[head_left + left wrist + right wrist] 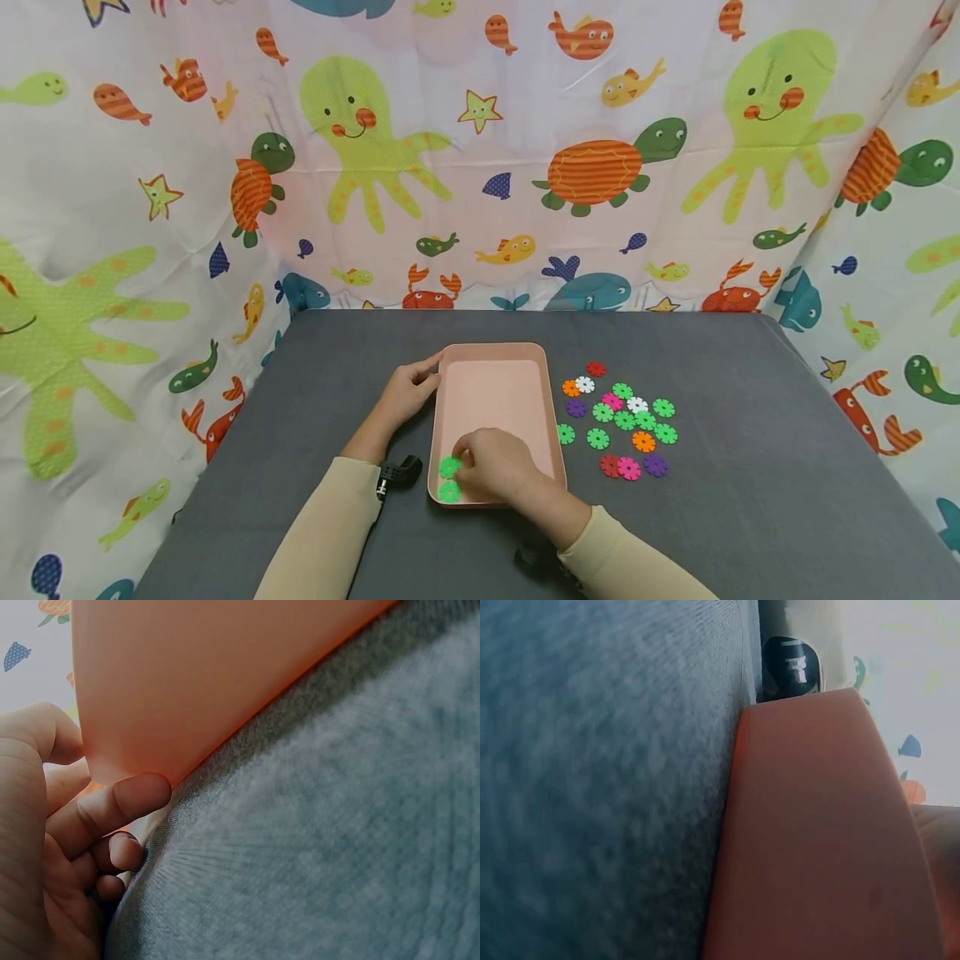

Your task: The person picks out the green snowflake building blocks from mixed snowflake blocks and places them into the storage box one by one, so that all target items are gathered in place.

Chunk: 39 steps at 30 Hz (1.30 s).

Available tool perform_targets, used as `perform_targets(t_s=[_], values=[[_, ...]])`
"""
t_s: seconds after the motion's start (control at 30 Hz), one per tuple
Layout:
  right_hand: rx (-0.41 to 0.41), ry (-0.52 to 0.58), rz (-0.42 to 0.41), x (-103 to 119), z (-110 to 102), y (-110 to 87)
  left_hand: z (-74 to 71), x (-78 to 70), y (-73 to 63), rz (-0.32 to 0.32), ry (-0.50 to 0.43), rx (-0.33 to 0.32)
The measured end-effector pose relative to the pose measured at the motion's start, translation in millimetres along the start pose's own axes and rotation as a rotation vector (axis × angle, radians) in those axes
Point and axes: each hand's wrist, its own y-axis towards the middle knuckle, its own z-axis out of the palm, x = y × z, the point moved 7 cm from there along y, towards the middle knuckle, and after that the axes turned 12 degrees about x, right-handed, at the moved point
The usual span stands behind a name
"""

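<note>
A pink rectangular tray (491, 387) lies on the grey-covered table. At its far left corner my left hand (405, 392) grips the rim; in the left wrist view the thumb is at the rim and the fingers touch the outer wall. My right hand (498, 467) reaches over the tray's near part, its fingertips pinching a green notched disc (449, 467) by the left wall. Just nearer to me lies a second green notched disc (449, 492) in the corner. The tray's outside wall (817, 825) hides most of that hand in the right wrist view.
Right of the tray, several loose notched discs lie scattered: green (597, 438), orange (643, 442), purple (656, 465), red (596, 368), white (637, 405) and pink (628, 468). A sea-animal curtain (465, 225) stands behind the table (360, 350) and along its sides.
</note>
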Motion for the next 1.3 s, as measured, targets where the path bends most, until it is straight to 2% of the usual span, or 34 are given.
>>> perform_targets(t_s=[0.2, 0.33, 0.47, 0.7, 0.9, 1.03, 1.17, 1.3], values=[[0.004, 0.065, -0.026, -0.6, -9.9, -3.1, 0.4, -0.4, 0.8, -0.007, 0.015, 0.007], [-0.007, 0.117, -0.040, -2.9, -31.0, -8.9, 0.6, -0.6, 0.7, -0.009, 0.025, 0.013], [-0.053, 0.173, -0.025, -12.2, -58.0, -17.3, 1.0, 0.5, 0.7, -0.015, 0.019, 0.015], [-0.132, 0.281, 0.031, -46.5, -98.8, -29.3, 1.6, 0.5, 0.8, -0.021, 0.004, 0.020], [-0.152, 0.338, 0.119, -89.7, -118.7, -36.0, 0.7, -0.6, 0.5, -0.030, -0.003, 0.023], [-0.122, 0.357, 0.152, -119.8, -122.5, -39.1, 1.0, -1.1, 0.4, -0.034, -0.011, 0.033], [-0.069, 0.389, 0.150, -146.2, -120.3, -40.3, 0.8, -1.4, 0.1, -0.037, -0.010, 0.035], [0.039, 0.436, 0.117, -162.4, -110.7, -39.8, 1.1, -1.3, 0.0, -0.045, -0.008, 0.035]])
